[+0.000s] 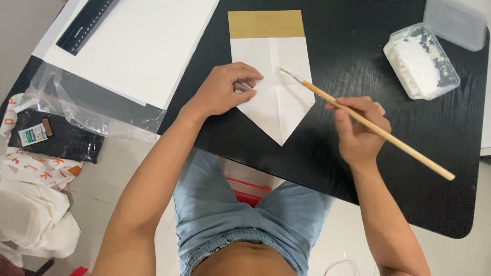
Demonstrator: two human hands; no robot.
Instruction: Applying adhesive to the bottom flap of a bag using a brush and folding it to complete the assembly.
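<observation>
A white folded paper (279,105) with a pointed near end and a tan band (266,24) at its far end lies on the black table (358,46). My left hand (222,91) presses on the paper's left side, fingers curled. My right hand (360,128) holds a long wooden brush (378,130); its bristle tip (285,72) rests on the paper near the centre fold, just right of my left fingers.
A clear plastic tub (422,61) of white paste sits at the right, its lid (456,21) behind it. Large white sheets (138,46) with a black ruler (84,23) lie at the left, over clear plastic wrap (82,110). Bags and cloth (36,168) lie on the floor.
</observation>
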